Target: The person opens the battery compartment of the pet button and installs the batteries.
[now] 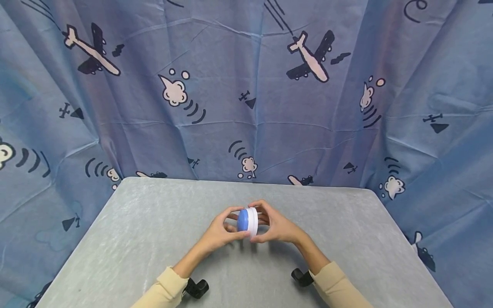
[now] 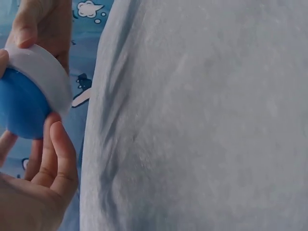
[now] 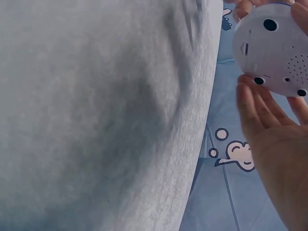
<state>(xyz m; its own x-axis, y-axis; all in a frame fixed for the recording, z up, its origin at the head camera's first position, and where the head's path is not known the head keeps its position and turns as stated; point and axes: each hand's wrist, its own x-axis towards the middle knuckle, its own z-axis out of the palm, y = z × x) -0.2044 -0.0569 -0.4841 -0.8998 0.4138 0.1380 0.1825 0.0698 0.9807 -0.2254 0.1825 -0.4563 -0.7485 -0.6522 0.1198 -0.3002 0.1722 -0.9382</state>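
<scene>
Between both hands, over the middle of the table, is a round buzzer button (image 1: 252, 221), with a blue domed top and a white base. It is turned on its side, dome toward the left. My left hand (image 1: 218, 233) grips it around the blue side (image 2: 21, 106), thumb and fingers on opposite edges. From the other side my right hand (image 1: 280, 227) holds the rim of the white base. In the right wrist view the white underside (image 3: 274, 53) shows dark round feet and a patch of small speaker holes.
A grey cloth-covered table (image 1: 154, 231) lies under the hands. Behind it hangs a blue curtain (image 1: 215, 107) printed with planes and clouds. Black camera mounts (image 1: 197, 288) are strapped at both wrists, by the cream sleeves (image 1: 165, 288).
</scene>
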